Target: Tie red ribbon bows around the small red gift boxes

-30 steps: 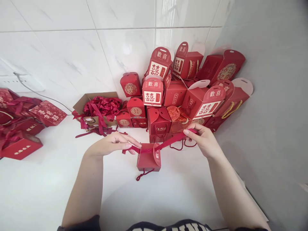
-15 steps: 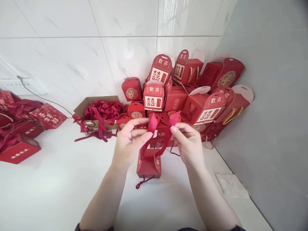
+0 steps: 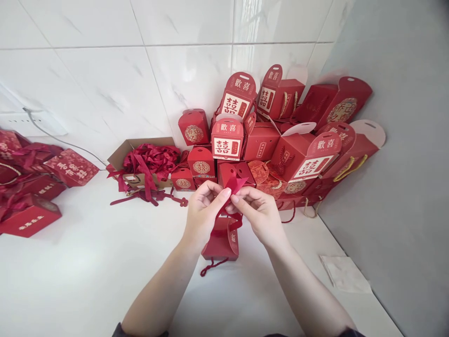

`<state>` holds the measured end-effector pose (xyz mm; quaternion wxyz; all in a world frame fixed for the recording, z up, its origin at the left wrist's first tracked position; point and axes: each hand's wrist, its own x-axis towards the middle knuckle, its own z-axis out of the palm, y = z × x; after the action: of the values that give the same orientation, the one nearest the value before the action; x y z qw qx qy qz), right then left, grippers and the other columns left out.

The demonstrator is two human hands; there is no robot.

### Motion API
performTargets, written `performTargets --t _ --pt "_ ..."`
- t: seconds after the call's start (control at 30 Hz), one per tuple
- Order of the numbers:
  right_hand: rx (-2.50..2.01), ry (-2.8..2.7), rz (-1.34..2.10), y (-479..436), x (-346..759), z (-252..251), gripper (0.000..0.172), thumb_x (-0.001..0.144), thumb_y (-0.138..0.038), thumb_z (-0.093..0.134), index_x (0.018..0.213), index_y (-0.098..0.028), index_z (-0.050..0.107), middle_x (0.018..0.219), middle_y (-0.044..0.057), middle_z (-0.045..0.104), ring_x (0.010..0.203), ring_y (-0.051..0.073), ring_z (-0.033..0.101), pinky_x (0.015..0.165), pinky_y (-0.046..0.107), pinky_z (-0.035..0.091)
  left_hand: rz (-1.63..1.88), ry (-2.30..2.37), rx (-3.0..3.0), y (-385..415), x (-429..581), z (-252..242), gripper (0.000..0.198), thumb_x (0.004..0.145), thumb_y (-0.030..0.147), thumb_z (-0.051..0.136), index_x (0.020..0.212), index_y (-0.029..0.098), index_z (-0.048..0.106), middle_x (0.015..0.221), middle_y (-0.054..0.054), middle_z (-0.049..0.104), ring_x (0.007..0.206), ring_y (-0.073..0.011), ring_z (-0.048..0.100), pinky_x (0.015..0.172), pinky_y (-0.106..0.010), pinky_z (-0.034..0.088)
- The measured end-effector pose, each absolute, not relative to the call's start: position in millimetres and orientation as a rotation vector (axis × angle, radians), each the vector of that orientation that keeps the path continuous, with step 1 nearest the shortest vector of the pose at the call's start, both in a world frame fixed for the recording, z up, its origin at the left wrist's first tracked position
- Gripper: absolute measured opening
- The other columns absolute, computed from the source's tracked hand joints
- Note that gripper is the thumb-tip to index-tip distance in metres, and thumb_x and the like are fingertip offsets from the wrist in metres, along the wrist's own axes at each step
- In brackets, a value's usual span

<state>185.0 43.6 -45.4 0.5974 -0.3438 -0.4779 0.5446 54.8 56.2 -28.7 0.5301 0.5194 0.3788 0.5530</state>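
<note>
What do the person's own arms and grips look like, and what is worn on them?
The left grip and right grip are bare human hands, without gloves, rings or a watch. The forearms are bare too; dark sleeves show only at the bottom edge of the view.

the left hand (image 3: 205,215) and right hand (image 3: 257,217) cover most of the red ribbon (image 3: 233,185), so i can't see how it crosses, and they block the top of the small red gift box (image 3: 220,245). the red boxes (image 3: 28,215) at the left end of the counter (image 3: 87,262) run off the frame, their gold lettering (image 3: 31,223) too small to read.
</note>
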Motion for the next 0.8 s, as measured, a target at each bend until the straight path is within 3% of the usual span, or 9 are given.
performTargets --t 0.43,0.6,0.7,0.8 --pt "-0.797 -1.205 1.240 41.1 183.4 -41.8 0.018 0.080 -0.037 0.071 0.082 -0.019 0.068 0.072 -0.001 0.068 0.067 0.013 0.067 0.071 0.027 0.059 1.372 0.849 1.235 57.4 56.9 -34.5 0.021 0.083 0.030 0.067 0.077 0.018 0.050 0.078 0.003 0.051 0.067 -0.0075 0.048 0.058 -0.018 0.044" --pt "-0.825 -1.238 1.166 42.3 185.3 -46.0 0.014 0.079 -0.032 0.073 0.076 -0.019 0.068 0.069 -0.001 0.068 0.062 0.012 0.065 0.062 0.022 0.056 1.346 0.792 1.227 57.5 58.6 -36.9 0.021 0.085 0.030 0.065 0.078 0.018 0.050 0.073 0.003 0.048 0.065 -0.0073 0.046 0.056 -0.017 0.042" --pt "-0.840 -1.287 1.075 40.0 187.8 -46.0 0.013 0.081 -0.029 0.071 0.075 -0.019 0.067 0.066 -0.001 0.067 0.063 0.012 0.063 0.061 0.022 0.053 1.279 0.736 1.285 58.8 51.2 -31.3 0.018 0.088 0.030 0.062 0.080 0.018 0.051 0.075 0.003 0.049 0.067 -0.0074 0.047 0.061 -0.018 0.043" --pt "-0.843 -1.279 0.933 35.7 193.8 -40.1 0.013 0.084 -0.029 0.069 0.075 -0.020 0.066 0.068 -0.002 0.065 0.063 0.011 0.060 0.061 0.022 0.050 1.063 0.679 1.500 67.9 31.0 -25.8 0.013 0.088 0.030 0.061 0.093 0.019 0.057 0.087 -0.001 0.057 0.082 -0.0122 0.056 0.076 -0.024 0.047"
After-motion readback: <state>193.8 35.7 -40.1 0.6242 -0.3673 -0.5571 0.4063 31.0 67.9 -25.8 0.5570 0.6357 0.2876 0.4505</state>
